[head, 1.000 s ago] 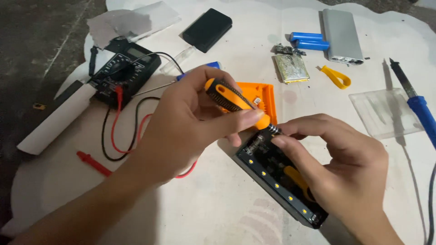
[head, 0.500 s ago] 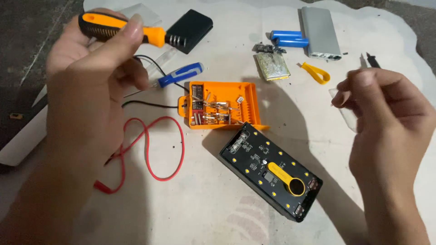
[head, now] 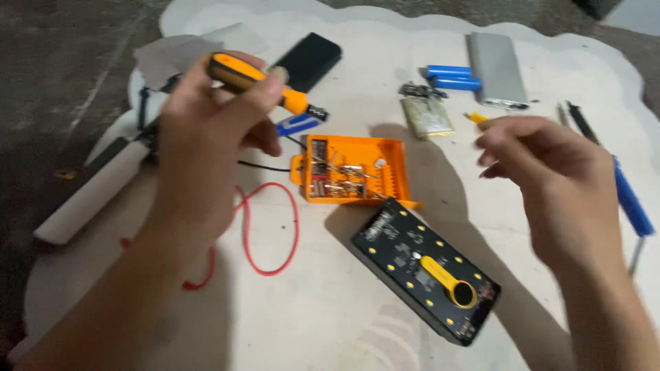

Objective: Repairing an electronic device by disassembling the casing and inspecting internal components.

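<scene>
My left hand is raised at the upper left and grips an orange and black screwdriver, its tip pointing right. My right hand hovers at the right with the fingers loosely curled. It is blurred, so I cannot tell if it pinches something small. Between the hands an open orange bit case lies on the white surface. Below it lies a black rectangular device with a yellow pry tool resting on top. Neither hand touches them.
A red test lead loops left of the case. At the back lie a black box, two blue cells, a silver pack and a flat pouch cell. A blue-handled tool lies far right.
Both hands left the black device and lifted apart. My left hand carried the screwdriver up to the left, then slightly rightward. My right hand rose to the right.
</scene>
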